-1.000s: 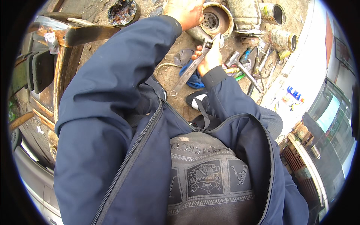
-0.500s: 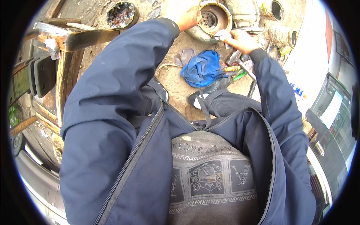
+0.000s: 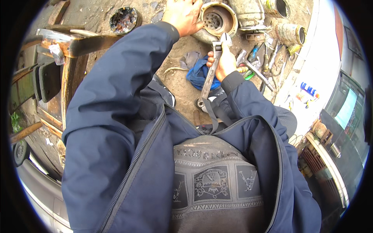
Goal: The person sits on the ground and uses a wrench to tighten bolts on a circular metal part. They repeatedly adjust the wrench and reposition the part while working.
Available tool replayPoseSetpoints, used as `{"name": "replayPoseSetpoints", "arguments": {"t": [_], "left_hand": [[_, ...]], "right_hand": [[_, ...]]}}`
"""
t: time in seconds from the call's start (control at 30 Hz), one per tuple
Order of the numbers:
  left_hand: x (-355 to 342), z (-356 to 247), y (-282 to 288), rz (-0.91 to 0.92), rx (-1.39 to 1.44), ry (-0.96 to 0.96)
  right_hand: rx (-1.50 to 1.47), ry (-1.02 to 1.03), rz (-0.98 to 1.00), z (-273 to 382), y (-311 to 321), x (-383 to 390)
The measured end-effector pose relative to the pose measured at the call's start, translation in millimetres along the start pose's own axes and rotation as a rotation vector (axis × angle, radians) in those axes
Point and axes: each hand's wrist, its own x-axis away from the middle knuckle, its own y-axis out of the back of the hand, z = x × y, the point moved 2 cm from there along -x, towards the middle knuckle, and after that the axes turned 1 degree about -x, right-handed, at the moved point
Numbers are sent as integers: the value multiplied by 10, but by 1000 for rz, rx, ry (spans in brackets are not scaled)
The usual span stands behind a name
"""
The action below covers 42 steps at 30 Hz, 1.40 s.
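A round metal housing (image 3: 234, 22) with a perforated plate (image 3: 213, 21) deep inside lies at the top middle, its mouth facing me. My left hand (image 3: 182, 16) grips its left side, with thumb and fingertips at the rim. In my right hand (image 3: 225, 64) is a long steel adjustable wrench (image 3: 209, 80). Its jaw end points up at the housing's lower edge, and the handle slants down toward my lap; whether the jaws touch the housing I cannot tell. Just beneath that hand lies a crumpled blue cloth (image 3: 197, 73).
Right of the wrench lie a hammer (image 3: 254, 70) and several hand tools. Rusty cylinders (image 3: 290, 34) and a larger metal body (image 3: 248, 13) stand beyond. A round tin of small parts (image 3: 123, 20) sits far left, above a wooden chair frame (image 3: 67, 79). A white surface (image 3: 307, 73) borders the right.
My right hand has moved left and turned, bringing the wrench into plain view over the blue cloth and uncovering tools behind it. My left hand has shifted slightly left on the housing.
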Motion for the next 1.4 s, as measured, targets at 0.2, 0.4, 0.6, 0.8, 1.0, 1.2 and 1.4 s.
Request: {"name": "replayPoseSetpoints", "arguments": {"t": [0.2, 0.4, 0.6, 0.8, 1.0, 1.2, 1.4], "left_hand": [[-29, 11, 104, 162, -50, -57], [-138, 238, 241, 467, -51, -120], [-35, 261, 304, 289, -78, -104], [11, 165, 196, 194, -95, 42], [29, 139, 149, 112, -129, 80], [35, 190, 128, 184, -105, 109], [90, 153, 125, -23, -193, 80]], "right_hand": [[56, 131, -86, -53, -80, 101], [682, 236, -13, 306, 225, 193], [1644, 551, 201, 964, 289, -17], [2199, 816, 412, 1361, -164, -102], [2409, 1003, 680, 1559, -622, -59], [2433, 1063, 877, 1501, -746, -318], [2091, 870, 481, 1262, -271, -228]]}}
